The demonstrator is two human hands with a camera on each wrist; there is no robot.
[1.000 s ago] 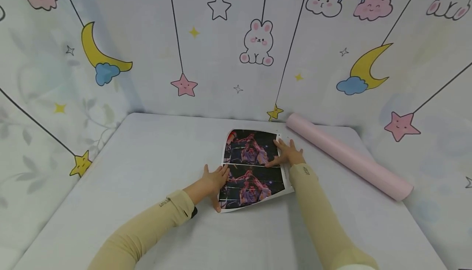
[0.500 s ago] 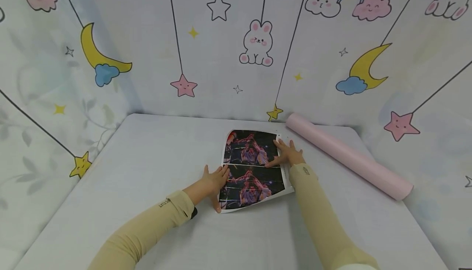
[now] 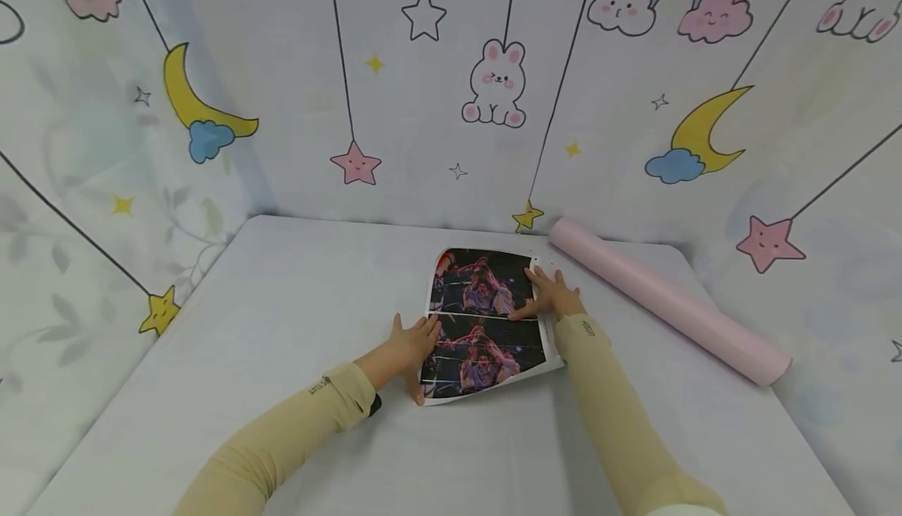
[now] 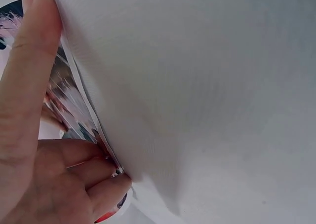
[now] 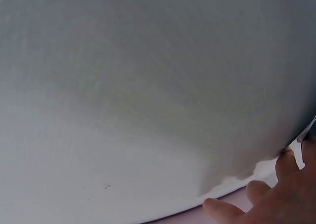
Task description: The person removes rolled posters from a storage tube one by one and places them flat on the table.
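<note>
A printed sheet (image 3: pixel 486 348) with two dark, colourful photos, one above the other, lies on the white table. Its lower edge curves a little. My left hand (image 3: pixel 403 350) rests with spread fingers along the sheet's left edge, the thumb at the lower left corner. On the opposite side, my right hand (image 3: pixel 553 297) spreads over the upper right edge, thumb and fingertips on the print. In the left wrist view, the left hand (image 4: pixel 24 120) touches the sheet's edge (image 4: pixel 84 95). Only part of the right hand (image 5: pixel 281 197) shows in the right wrist view, at the lower right corner.
A long pink roll (image 3: pixel 665 297) lies slantwise on the right side of the white-covered table (image 3: pixel 310 289). Behind and beside the table hangs a pale backdrop (image 3: pixel 423 101) printed with stars, moons and rabbits. A dark band (image 3: pixel 375 405) shows at the left wrist.
The head view has shifted very slightly. Both hands keep their places on the sheet, and the roll stays where it was.
</note>
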